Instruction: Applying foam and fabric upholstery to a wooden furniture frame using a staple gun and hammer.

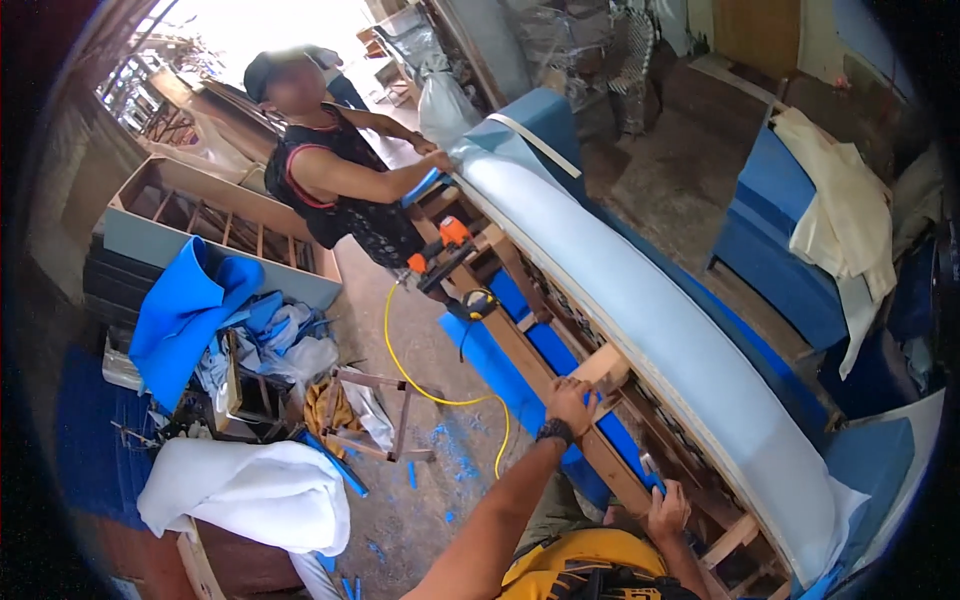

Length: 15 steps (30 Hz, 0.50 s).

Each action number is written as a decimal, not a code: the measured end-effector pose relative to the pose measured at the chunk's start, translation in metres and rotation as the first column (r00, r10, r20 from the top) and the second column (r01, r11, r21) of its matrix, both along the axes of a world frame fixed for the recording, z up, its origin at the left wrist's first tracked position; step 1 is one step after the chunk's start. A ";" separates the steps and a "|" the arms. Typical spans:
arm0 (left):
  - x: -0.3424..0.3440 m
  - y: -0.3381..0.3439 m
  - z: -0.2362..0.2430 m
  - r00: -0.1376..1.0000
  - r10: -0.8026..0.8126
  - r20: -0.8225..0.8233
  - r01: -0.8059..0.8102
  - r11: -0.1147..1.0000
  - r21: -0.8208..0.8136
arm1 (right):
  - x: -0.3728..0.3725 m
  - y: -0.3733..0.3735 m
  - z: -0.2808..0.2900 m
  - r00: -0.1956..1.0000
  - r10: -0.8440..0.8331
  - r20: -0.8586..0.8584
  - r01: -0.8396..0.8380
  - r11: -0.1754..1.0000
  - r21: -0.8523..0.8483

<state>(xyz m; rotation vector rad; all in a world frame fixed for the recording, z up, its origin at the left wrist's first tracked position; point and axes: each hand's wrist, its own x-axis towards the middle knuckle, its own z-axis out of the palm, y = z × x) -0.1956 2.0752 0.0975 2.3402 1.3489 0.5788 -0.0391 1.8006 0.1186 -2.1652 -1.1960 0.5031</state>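
A long padded furniture frame runs diagonally, pale blue padding on top, open wood and bright blue sheet along its near side. My left hand is closed at a wooden member, with a small blue piece in its fingers. Lower right, my right hand curls at the frame around something blue, partly hidden, beside a small silvery object. An orange-and-black nail gun with a yellow hose rests on the frame, near a yellow-and-black tool.
A co-worker grips the frame's far end. Blue upholstered pieces with cream fabric stand right. At left are a grey box frame, blue foam, white batting, scraps and a small wooden frame on the floor.
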 end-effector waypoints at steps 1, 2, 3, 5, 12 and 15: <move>0.000 0.000 0.000 1.000 -0.001 -0.014 0.001 1.000 -0.021 | -0.003 0.003 -0.003 1.000 -0.024 0.013 0.024 1.000 -0.015; -0.002 0.000 0.000 0.999 -0.035 0.023 0.035 0.999 -0.016 | -0.007 0.007 -0.006 0.998 -0.053 0.025 0.054 0.998 -0.036; -0.001 0.000 0.000 0.995 -0.074 0.074 0.074 0.997 0.004 | -0.009 0.011 -0.010 0.998 -0.062 0.029 0.063 0.997 -0.037; -0.002 -0.001 -0.001 0.993 -0.097 0.060 0.095 0.995 0.040 | -0.013 0.019 -0.019 0.983 -0.143 0.116 0.152 0.986 -0.072; -0.021 0.019 0.000 0.897 -0.287 0.337 0.281 0.957 0.068 | -0.019 0.033 -0.028 0.938 -0.240 0.251 0.299 0.926 -0.231; -0.039 0.055 0.001 0.908 -0.355 0.222 0.363 0.932 0.009 | -0.019 0.031 -0.024 0.940 -0.279 0.195 0.325 0.908 -0.265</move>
